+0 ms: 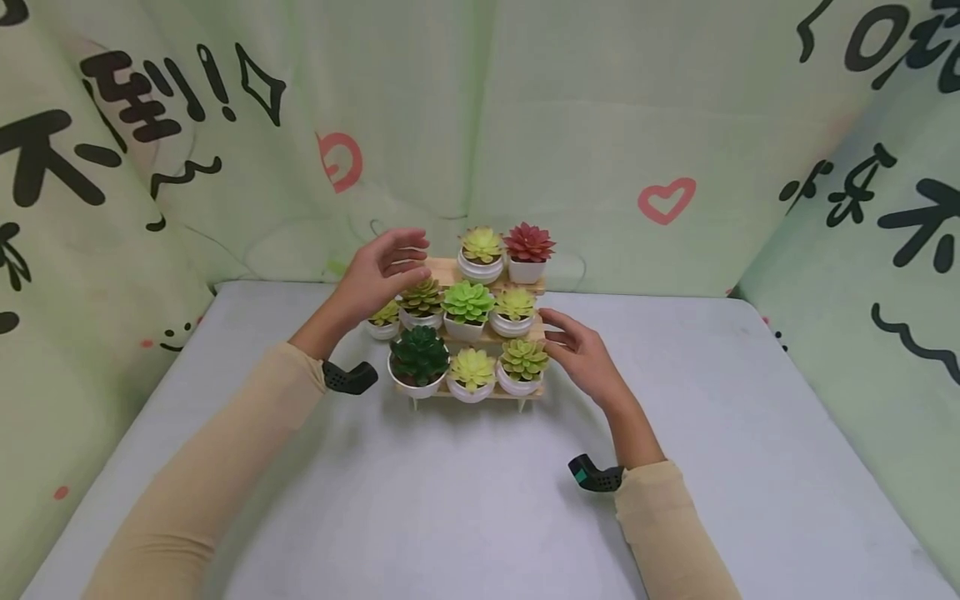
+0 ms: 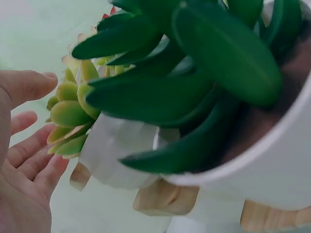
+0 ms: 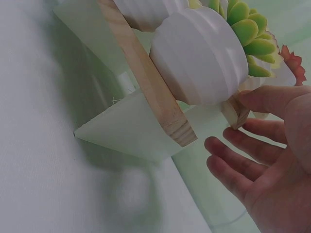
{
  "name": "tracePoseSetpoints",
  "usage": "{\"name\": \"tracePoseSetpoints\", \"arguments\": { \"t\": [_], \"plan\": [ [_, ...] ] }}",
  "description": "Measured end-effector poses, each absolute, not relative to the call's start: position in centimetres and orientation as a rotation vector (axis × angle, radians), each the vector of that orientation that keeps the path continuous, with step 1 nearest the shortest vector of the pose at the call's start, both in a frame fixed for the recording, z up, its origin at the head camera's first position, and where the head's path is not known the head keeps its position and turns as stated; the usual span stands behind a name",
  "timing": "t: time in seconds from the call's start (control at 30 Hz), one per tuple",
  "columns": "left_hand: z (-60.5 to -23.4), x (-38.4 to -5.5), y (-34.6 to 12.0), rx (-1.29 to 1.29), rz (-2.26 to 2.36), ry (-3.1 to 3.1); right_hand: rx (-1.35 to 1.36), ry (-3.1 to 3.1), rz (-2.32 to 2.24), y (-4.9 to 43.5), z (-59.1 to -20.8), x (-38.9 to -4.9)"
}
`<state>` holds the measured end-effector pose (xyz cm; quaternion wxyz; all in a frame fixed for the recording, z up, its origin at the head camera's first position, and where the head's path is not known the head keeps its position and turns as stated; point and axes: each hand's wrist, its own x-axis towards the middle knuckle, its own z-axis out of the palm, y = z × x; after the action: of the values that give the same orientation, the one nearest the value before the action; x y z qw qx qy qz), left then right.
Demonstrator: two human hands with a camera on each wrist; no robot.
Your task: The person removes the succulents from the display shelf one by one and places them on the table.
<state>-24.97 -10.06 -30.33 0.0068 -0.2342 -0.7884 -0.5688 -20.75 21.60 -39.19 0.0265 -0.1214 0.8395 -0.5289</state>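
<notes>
A tiered wooden plant stand (image 1: 444, 268) holds potted succulents in white pots. A yellow-green succulent (image 1: 481, 244) and a red succulent (image 1: 529, 242) are on its top tier. A dark green succulent (image 1: 417, 357) sits at the front left of the lowest tier and fills much of the left wrist view. My left hand (image 1: 386, 268) hovers by the upper left of the stand, fingers loosely bent, holding nothing. At the middle tier's right end, my right hand (image 1: 583, 354) pinches the tip of a wooden slat (image 3: 235, 112) between thumb and forefinger.
Another small potted succulent (image 1: 384, 320) is left of the stand, partly hidden by the left forearm. The stand is on a white table (image 1: 465, 500). A pale green printed curtain (image 1: 600, 125) hangs behind the table and at both sides.
</notes>
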Motion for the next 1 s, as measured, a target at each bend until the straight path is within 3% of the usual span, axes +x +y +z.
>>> {"name": "tracePoseSetpoints", "arguments": {
  "t": [0.4, 0.77, 1.0],
  "plan": [
    [-30.3, -25.6, -9.3, -0.731, -1.778, -2.538, -0.352, 2.591, -1.622, 21.5, -39.0, -20.7],
    [-30.1, -26.1, -9.0, -0.794, -1.77, -2.538, -0.318, 2.583, -1.599, 20.5, -36.6, -19.1],
    [-31.2, -28.0, -8.6, -0.831, -1.746, -2.552, -0.323, 2.584, -1.599, 20.5, -36.5, -19.1]
  ]
}}
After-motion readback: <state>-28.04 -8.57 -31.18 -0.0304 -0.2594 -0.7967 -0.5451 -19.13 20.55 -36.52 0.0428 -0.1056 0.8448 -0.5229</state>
